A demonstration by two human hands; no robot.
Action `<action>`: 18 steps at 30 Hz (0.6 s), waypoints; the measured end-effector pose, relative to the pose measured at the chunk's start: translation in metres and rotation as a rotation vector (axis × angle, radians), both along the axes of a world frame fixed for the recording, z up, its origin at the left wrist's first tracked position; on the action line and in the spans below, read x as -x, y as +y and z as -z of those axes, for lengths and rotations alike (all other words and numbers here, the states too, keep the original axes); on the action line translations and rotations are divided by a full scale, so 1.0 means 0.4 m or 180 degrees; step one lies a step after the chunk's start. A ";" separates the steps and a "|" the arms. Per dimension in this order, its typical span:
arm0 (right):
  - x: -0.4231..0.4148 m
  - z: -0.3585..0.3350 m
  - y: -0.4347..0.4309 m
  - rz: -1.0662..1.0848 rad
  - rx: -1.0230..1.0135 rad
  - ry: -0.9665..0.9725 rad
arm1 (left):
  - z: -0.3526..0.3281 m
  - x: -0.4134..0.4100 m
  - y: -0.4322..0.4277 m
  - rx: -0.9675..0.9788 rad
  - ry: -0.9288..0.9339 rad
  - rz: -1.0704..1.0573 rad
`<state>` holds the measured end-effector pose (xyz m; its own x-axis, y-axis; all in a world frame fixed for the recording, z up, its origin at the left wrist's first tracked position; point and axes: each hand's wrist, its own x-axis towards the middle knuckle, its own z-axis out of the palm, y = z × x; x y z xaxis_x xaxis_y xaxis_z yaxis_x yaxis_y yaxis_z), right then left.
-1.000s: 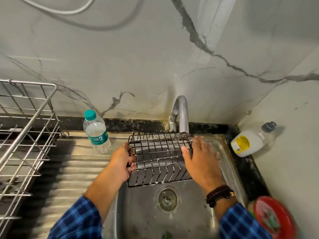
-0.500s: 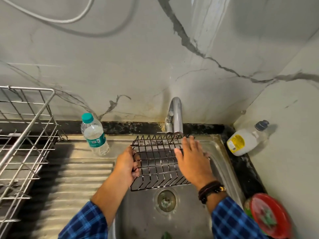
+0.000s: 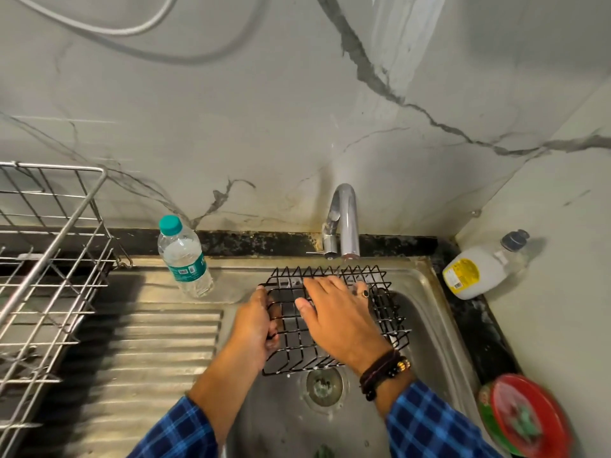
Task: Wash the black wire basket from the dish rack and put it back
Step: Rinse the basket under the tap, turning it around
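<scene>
Black wire basket over steel sink, below chrome tap. L hand curled round its left edge; R hand flat, fingers straight, on wires. Washing step, I reckon. Next: rinse, return to silver wire rack.

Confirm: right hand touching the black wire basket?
Touching. Head view: the right hand lies flat on the black wire basket, fingers spread over its wires.

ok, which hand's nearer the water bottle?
Left. The left hand grips the left edge of the black wire basket, a little to the right of the water bottle; the right hand lies flat on the basket, farther right.
</scene>
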<state>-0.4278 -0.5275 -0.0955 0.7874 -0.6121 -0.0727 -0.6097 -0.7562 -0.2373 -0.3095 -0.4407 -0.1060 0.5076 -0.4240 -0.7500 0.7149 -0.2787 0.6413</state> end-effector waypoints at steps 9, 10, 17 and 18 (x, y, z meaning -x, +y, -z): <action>0.007 -0.066 -0.050 -0.0120 -0.0316 -0.0339 | 0.020 0.006 0.009 0.0047 0.0080 0.0157; 0.010 -0.060 -0.047 -0.0011 -0.0035 -0.0567 | 0.016 0.000 0.002 0.0031 0.0091 0.0186; -0.006 -0.028 -0.007 -0.0182 0.0540 -0.0571 | 0.028 0.005 -0.075 0.0131 0.0065 0.0449; -0.008 -0.034 -0.005 -0.0180 0.0547 -0.0557 | 0.031 0.012 -0.079 0.0126 0.0061 0.0464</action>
<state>-0.4247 -0.5294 -0.0819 0.8122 -0.5584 0.1690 -0.5263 -0.8263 -0.2005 -0.3143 -0.4723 -0.1184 0.4241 -0.5216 -0.7403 0.6809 -0.3553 0.6404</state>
